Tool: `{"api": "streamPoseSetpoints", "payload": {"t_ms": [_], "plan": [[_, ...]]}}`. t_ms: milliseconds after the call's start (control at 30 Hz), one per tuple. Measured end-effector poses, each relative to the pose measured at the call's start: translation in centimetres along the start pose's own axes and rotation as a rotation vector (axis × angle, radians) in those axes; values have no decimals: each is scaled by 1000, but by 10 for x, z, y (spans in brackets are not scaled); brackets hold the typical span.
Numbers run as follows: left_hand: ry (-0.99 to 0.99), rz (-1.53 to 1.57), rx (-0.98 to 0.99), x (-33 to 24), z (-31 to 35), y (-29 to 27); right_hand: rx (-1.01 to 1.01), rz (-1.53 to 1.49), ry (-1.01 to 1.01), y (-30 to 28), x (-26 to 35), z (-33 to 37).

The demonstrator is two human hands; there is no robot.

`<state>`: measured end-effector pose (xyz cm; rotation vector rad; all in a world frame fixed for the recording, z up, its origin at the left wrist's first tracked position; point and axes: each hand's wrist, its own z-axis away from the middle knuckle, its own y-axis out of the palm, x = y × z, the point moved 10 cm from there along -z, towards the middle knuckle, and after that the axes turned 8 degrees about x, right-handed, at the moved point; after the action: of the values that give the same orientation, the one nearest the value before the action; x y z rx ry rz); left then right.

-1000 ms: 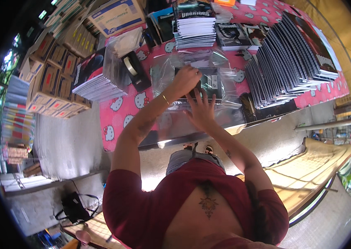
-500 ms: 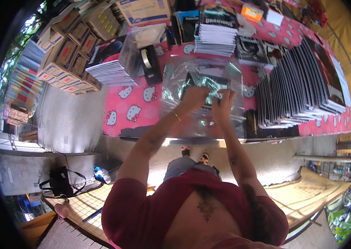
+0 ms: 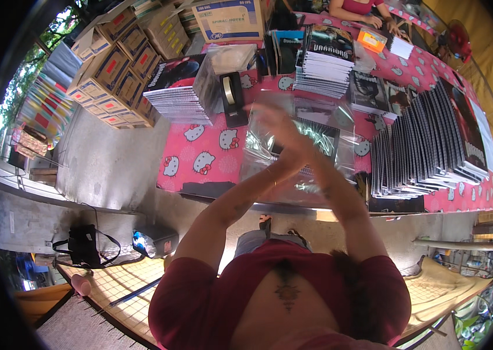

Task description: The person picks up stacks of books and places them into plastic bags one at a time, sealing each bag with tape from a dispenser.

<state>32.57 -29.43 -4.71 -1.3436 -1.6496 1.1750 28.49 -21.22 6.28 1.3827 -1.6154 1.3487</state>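
Observation:
A dark-covered spiral notebook (image 3: 323,135) lies on a shiny clear plastic wrapper (image 3: 258,153) in front of me, at the table's near side. My right hand (image 3: 279,125) crosses over the left, its blurred fingers stretched apart toward a black tape dispenser (image 3: 235,116) that carries a roll of clear tape. Nothing shows in those fingers. Low over the wrapper, beside the notebook's left lower edge, is my left hand (image 3: 294,158). My right wrist covers its fingers, so their grip is hidden.
A stack of notebooks (image 3: 179,99) stands left of the dispenser, another stack (image 3: 323,64) behind the wrapper. A long leaning row of notebooks (image 3: 427,149) fills the right side. Cartons (image 3: 115,76) are piled at far left. Another person's hands (image 3: 383,24) work at the far table edge.
My right hand has left the notebook and swung left across my left hand toward the tape dispenser. My left hand stays low over the wrapper. The view has shifted, bringing another person into sight.

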Motion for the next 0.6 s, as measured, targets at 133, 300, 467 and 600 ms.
{"api": "streamPoseSetpoints", "payload": {"t_ms": [133,300,467,600], "plan": [[8,56,-66,-14,-14,-12,-255,1175,362,-113,-111,169],[13,109,-80,-6,-11,-9,44,1151,558,-28,-51,183],[98,162,175,-11,-22,-13,-192,1289,372,-6,-53,190],[-52,311,286,3,-21,-5,-216,1099,428,-22,-61,185]]}}
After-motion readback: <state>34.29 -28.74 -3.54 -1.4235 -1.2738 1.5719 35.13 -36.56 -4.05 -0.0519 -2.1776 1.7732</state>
